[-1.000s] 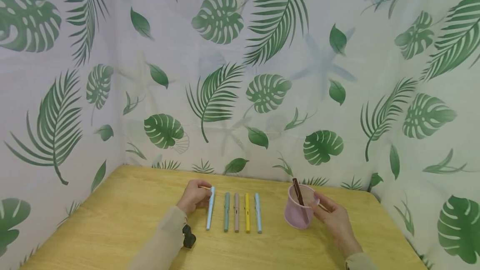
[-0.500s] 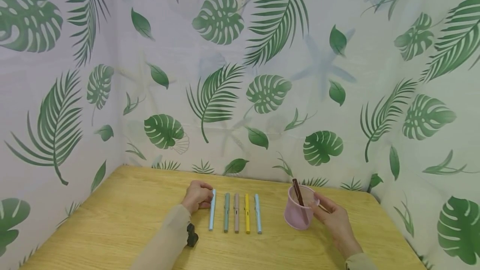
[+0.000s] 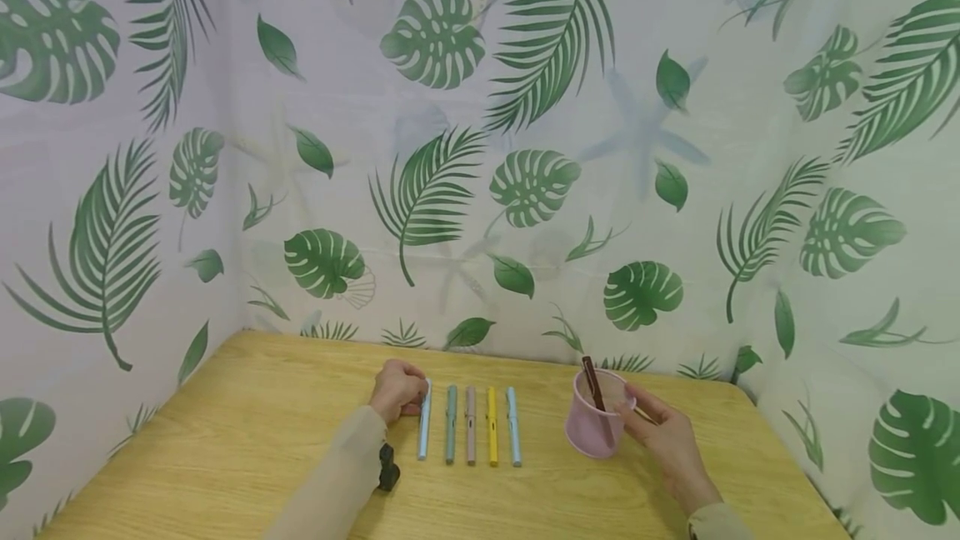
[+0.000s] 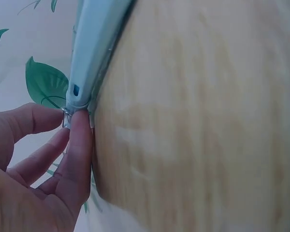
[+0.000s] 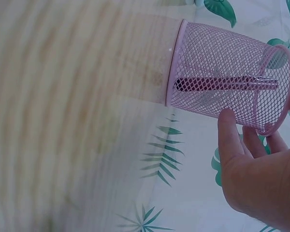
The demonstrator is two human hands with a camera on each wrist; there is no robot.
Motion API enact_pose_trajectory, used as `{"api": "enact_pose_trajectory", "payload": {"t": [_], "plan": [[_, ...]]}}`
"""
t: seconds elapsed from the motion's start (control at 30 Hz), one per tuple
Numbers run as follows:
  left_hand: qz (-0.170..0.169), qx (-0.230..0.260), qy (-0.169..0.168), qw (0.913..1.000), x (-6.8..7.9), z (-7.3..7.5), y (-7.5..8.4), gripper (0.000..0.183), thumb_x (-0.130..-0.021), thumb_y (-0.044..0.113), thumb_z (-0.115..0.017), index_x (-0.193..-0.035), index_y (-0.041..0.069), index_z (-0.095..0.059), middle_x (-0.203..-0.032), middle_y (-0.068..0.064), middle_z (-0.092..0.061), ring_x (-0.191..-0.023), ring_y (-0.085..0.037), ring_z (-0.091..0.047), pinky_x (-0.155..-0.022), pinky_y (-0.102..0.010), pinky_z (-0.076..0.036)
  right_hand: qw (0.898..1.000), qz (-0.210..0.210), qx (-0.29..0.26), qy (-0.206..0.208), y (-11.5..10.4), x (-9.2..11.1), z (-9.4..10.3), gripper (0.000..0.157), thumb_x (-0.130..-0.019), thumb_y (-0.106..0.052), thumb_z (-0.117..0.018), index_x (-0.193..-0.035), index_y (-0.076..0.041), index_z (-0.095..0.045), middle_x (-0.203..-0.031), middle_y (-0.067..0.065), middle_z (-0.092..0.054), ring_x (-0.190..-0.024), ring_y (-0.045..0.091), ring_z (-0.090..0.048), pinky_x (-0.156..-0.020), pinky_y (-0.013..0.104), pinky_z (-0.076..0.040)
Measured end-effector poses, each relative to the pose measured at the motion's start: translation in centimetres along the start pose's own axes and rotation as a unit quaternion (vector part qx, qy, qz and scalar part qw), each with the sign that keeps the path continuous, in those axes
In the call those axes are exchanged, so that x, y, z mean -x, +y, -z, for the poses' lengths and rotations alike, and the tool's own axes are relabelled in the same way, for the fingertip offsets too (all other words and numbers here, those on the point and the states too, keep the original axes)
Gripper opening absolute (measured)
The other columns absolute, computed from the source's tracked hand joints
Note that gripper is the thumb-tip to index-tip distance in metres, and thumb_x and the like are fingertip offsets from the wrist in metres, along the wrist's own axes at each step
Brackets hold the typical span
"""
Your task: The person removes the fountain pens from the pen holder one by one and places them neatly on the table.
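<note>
My left hand (image 3: 399, 392) pinches the far end of a light blue pen (image 3: 424, 427), the leftmost in a row lying on the table. In the left wrist view, thumb and fingers meet at that pen's end (image 4: 94, 53). To its right lie a green pen (image 3: 451, 427), a mauve pen (image 3: 471, 427), a yellow pen (image 3: 492, 427) and another light blue pen (image 3: 513, 427), roughly parallel. At the right, my right hand (image 3: 670, 444) holds the rim of a pink mesh pen holder (image 3: 588, 432). Inside it leans a dark brown pen (image 3: 593, 382), its top above the rim.
The wooden table (image 3: 225, 440) ends at a white curtain (image 3: 450, 307) printed with green leaves, which surrounds the back and both sides. A small black device (image 3: 387, 467) sits at the left wrist.
My left hand has shifted a little to the right, bringing the leftmost light blue pen closer to the green one and straighter in the row. The right hand and pen holder have stayed put.
</note>
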State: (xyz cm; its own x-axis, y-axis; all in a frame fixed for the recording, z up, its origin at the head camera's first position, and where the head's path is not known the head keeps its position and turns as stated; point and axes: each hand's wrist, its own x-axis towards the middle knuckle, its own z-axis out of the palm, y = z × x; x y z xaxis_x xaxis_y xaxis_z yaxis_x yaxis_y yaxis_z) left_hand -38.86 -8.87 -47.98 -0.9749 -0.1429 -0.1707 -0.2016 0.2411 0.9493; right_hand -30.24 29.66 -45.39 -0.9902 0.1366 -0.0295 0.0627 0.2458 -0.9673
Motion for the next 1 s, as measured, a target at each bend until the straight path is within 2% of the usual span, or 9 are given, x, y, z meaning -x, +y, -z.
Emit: {"api": "enact_pose_trajectory", "payload": {"t": [0.13, 0.33, 0.73, 1.0], "plan": [[0.003, -0.03, 0.002, 0.9995, -0.01, -0.15, 0.07, 0.016, -0.084, -0.002, -0.067, -0.1, -0.003, -0.065, -0.08, -0.01, -0.063, -0.064, -0.017, -0.061, -0.053, -0.03, -0.057, 1.0, 0.0, -0.001, -0.001, 0.15, -0.05, -0.03, 0.065, -0.094, -0.028, -0.067, -0.149, -0.008, -0.039, -0.155, 0.016, -0.034, -0.136, 0.025, -0.041, -0.095, 0.022, -0.051], [-0.003, -0.056, 0.001, 0.9984, -0.1, -0.22, 0.13, 0.013, -0.086, 0.001, -0.068, -0.099, -0.001, -0.066, -0.079, -0.009, -0.062, -0.062, -0.016, -0.059, -0.052, -0.029, -0.056, 1.0, -0.001, -0.002, 0.003, 0.15, -0.09, -0.05, 0.064, -0.094, -0.027, -0.067, -0.149, -0.008, -0.04, -0.155, 0.015, -0.035, -0.135, 0.023, -0.043, -0.095, 0.022, -0.051], [-0.021, -0.022, -0.037, 0.9989, 0.14, -0.01, 0.17, 0.023, -0.085, -0.007, -0.063, -0.108, -0.006, -0.066, -0.08, -0.011, -0.061, -0.06, -0.016, -0.056, -0.054, -0.032, -0.058, 1.0, -0.006, -0.003, 0.002, -0.17, -0.08, 0.02, 0.063, -0.095, -0.025, -0.065, -0.149, -0.008, -0.039, -0.156, 0.016, -0.034, -0.132, 0.021, -0.045, -0.097, 0.026, -0.051], [-0.029, -0.02, -0.055, 0.9978, 0.27, -0.39, 0.3, 0.025, -0.083, -0.01, -0.062, -0.108, -0.009, -0.066, -0.079, -0.012, -0.062, -0.058, -0.014, -0.055, -0.054, -0.031, -0.058, 1.0, -0.003, -0.006, 0.004, -0.21, 0.02, -0.05, 0.062, -0.095, -0.023, -0.066, -0.148, -0.006, -0.04, -0.154, 0.018, -0.035, -0.126, 0.016, -0.051, -0.097, 0.027, -0.051]]}}
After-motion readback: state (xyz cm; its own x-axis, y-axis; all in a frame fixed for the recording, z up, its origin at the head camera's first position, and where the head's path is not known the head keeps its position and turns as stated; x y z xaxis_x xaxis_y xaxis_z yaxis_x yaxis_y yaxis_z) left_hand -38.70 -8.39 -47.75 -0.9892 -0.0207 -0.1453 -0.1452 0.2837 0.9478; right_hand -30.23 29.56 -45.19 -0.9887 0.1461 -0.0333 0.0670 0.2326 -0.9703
